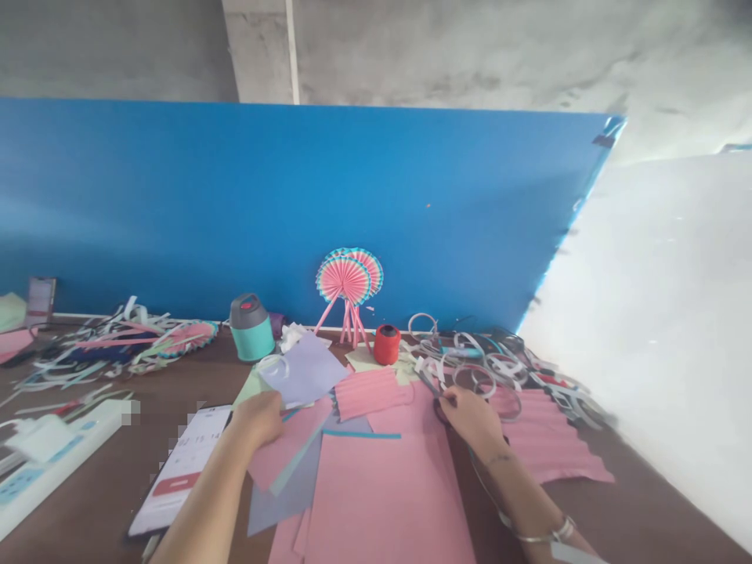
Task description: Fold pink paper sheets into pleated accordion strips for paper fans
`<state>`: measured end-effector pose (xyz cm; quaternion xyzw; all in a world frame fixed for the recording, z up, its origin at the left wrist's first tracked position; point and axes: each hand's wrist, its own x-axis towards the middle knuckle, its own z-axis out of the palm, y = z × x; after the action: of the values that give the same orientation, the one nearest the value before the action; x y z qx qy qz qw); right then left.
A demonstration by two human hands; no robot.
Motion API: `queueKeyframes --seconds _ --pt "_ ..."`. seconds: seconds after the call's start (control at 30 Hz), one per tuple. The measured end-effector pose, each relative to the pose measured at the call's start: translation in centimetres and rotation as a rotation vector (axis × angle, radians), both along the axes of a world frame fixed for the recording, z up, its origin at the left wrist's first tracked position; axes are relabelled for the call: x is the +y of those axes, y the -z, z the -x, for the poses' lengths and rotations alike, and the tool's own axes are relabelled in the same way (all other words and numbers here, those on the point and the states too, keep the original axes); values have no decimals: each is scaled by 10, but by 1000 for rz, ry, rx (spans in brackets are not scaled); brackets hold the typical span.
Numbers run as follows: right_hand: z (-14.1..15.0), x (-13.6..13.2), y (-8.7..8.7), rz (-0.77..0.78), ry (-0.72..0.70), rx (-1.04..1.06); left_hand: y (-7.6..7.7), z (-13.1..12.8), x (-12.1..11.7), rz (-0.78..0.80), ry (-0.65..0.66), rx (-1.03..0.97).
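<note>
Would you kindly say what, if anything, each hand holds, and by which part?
Right hand: scissors, by the handles; left hand: cannot be told.

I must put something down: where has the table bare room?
Bare tabletop shows between the power strip and phone, and in front of the pleated pink paper at right. Crowded: middle, with sheets, and beyond the right hand, with tangled strips.

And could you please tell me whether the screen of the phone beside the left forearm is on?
On: the phone shows a lit, whitish screen with digits and a red bar.
</note>
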<state>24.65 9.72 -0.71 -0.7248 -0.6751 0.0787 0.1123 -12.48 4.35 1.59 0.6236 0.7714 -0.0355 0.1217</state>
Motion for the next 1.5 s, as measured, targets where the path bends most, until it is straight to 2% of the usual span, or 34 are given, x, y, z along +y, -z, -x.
queueKeyframes --seconds 0.23,0.33,0.4,0.5,0.6,0.73,0.87,0.97,1.1,1.27,1.33,1.47,1.5 --pt "2 -2 -4 -30 15 -12 -9 -11 -3 54 9 -22" --pt "5 -5 -7 -157 -15 42 -17 -9 -9 99 54 -84" --pt "9 -7 -7 -247 -113 154 -21 -8 -13 150 101 -150" --pt "19 -12 -7 -269 -314 398 -28 -14 -16 233 257 -479" --pt "32 -20 -8 -155 -483 595 -33 -34 -18 235 416 -883" --pt "46 -32 -12 71 -679 781 -30 -71 -20 160 438 -1066" --pt "52 -36 -6 227 -763 900 -16 -101 -21 114 488 -1049" --pt "53 -31 6 289 -738 919 -7 -114 -20 30 488 -936" --pt "48 -23 15 298 -649 914 -2 -119 -18 -67 462 -848" --pt "31 -14 7 263 -569 769 -8 -112 -14 -57 356 -764" --pt "27 -13 3 193 -567 698 -10 -110 -14 -65 334 -739" --pt "36 -22 -6 -189 -647 652 -9 -117 -17 -130 322 -760" --pt "41 -25 -8 -227 -694 667 -6 -119 -17 -153 332 -773"
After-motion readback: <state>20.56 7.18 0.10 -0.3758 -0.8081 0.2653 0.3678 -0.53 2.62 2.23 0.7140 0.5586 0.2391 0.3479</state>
